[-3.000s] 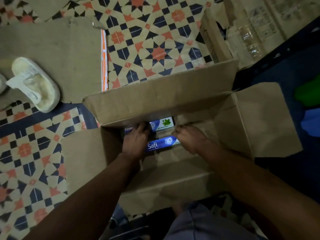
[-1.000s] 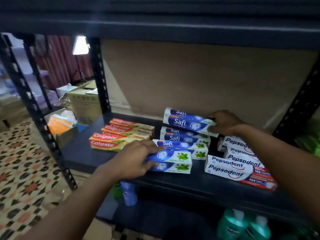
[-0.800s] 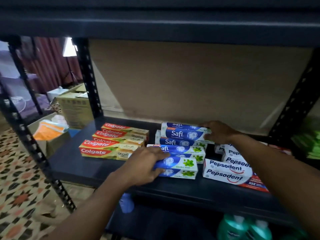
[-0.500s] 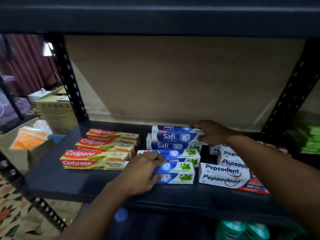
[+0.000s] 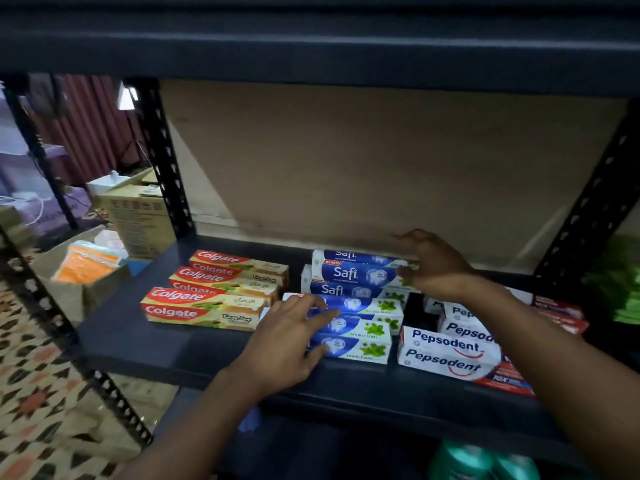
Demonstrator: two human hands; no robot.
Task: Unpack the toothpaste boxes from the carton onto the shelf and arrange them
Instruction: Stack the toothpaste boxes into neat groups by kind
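Blue and white Safi toothpaste boxes (image 5: pixel 360 299) lie in a row on the dark shelf (image 5: pixel 166 344), the rear ones stacked two high. My left hand (image 5: pixel 291 334) rests with straight fingers on the left ends of the two front Safi boxes (image 5: pixel 356 341). My right hand (image 5: pixel 429 265) hovers with spread fingers at the right end of the top rear Safi box (image 5: pixel 349 270), barely touching it. The carton is out of view.
Red Colgate boxes (image 5: pixel 204 306) lie left of the Safi row and white Pepsodent boxes (image 5: pixel 450 348) to its right. A brown backboard closes the shelf behind. Black uprights stand at both sides. Green bottles (image 5: pixel 485 462) sit on the shelf below.
Both hands brought Safi boxes from the carton to the shelf. Since half a second ago my right hand has let go of the top rear box and opened; my left fingers have straightened.
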